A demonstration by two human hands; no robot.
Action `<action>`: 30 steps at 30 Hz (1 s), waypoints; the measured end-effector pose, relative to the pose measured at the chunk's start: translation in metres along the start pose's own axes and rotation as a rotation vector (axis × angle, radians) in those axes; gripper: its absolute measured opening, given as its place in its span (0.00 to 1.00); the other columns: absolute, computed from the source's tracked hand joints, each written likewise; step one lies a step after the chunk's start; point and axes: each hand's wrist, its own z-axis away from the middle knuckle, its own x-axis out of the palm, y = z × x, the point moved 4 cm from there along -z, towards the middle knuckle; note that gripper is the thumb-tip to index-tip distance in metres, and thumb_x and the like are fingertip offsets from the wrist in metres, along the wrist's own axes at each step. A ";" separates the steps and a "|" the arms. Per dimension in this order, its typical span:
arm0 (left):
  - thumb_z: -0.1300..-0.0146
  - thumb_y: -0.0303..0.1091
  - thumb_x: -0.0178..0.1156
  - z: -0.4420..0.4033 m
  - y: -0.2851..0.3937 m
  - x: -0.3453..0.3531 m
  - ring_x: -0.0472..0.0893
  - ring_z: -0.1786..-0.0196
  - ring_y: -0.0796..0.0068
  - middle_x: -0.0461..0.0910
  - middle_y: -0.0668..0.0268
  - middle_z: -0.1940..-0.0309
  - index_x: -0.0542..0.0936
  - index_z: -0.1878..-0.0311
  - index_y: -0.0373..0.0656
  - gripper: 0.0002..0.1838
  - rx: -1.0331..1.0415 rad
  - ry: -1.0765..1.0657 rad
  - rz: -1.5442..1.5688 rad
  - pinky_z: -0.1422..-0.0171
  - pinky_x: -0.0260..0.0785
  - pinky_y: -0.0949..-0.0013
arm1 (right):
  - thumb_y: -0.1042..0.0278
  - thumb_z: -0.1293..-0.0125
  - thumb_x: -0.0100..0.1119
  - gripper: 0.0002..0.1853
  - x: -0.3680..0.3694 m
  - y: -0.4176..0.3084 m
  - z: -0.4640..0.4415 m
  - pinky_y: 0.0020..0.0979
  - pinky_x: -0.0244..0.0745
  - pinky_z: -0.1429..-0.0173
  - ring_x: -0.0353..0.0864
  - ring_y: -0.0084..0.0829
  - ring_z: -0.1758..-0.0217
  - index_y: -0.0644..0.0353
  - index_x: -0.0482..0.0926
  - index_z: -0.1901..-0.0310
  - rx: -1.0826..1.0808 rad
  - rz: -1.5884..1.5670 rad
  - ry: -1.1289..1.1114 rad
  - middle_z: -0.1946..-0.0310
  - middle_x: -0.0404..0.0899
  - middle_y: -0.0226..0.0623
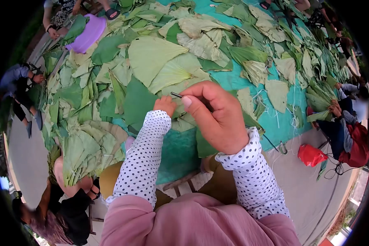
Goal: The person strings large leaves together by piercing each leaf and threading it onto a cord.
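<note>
My right hand (219,117) is raised over the leaves, thumb and forefinger pinching a small thin dark stick-like piece (176,94). Lower and to the left, my left hand (165,105) rests close to a dark green leaf (140,100), its fingers bent together; what they hold, if anything, is hidden. Large pale green leaves (155,58) lie just beyond both hands. White dotted sleeves cover both my forearms.
Leaves cover much of a teal sheet (176,158). A purple basin (88,35) stands at the upper left. A bundle of leaves (84,151) is near a person at left. Others sit around; a red bag (311,155) lies at right by white strings.
</note>
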 end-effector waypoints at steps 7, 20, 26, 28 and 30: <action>0.32 0.30 0.44 0.032 0.010 0.026 0.75 0.40 0.56 0.70 0.53 0.40 0.57 0.27 0.62 0.30 -0.154 -0.107 0.274 0.38 0.68 0.59 | 0.75 0.31 0.55 0.05 0.000 0.000 0.009 0.20 0.69 0.60 0.73 0.16 0.65 0.65 0.77 0.56 0.003 -0.047 0.027 0.66 0.76 0.27; 0.34 0.32 0.49 0.035 -0.013 0.042 0.76 0.42 0.59 0.76 0.57 0.48 0.72 0.45 0.47 0.15 -0.217 0.001 0.274 0.41 0.71 0.58 | 0.74 0.31 0.55 0.05 0.022 -0.002 0.001 0.20 0.68 0.61 0.73 0.17 0.66 0.64 0.77 0.57 -0.063 0.045 -0.050 0.69 0.76 0.27; 0.34 0.29 0.47 0.069 -0.023 0.064 0.74 0.40 0.53 0.71 0.52 0.40 0.62 0.31 0.52 0.27 -0.293 -0.171 0.298 0.37 0.68 0.57 | 0.76 0.35 0.58 0.04 0.023 -0.009 0.013 0.26 0.72 0.64 0.77 0.26 0.70 0.66 0.77 0.61 -0.016 -0.055 -0.004 0.69 0.78 0.38; 0.34 0.29 0.47 0.070 -0.011 0.074 0.74 0.38 0.54 0.69 0.53 0.38 0.56 0.27 0.58 0.32 -0.289 -0.125 0.254 0.36 0.67 0.57 | 0.75 0.35 0.58 0.04 0.022 -0.006 0.013 0.26 0.72 0.64 0.77 0.27 0.70 0.66 0.77 0.60 -0.001 -0.066 -0.018 0.69 0.78 0.39; 0.34 0.29 0.47 0.060 -0.001 0.083 0.73 0.38 0.55 0.68 0.53 0.37 0.53 0.26 0.61 0.33 -0.249 -0.179 0.259 0.35 0.67 0.58 | 0.75 0.35 0.58 0.04 0.024 -0.006 0.012 0.26 0.72 0.64 0.78 0.27 0.70 0.66 0.77 0.60 -0.001 -0.021 -0.027 0.69 0.78 0.39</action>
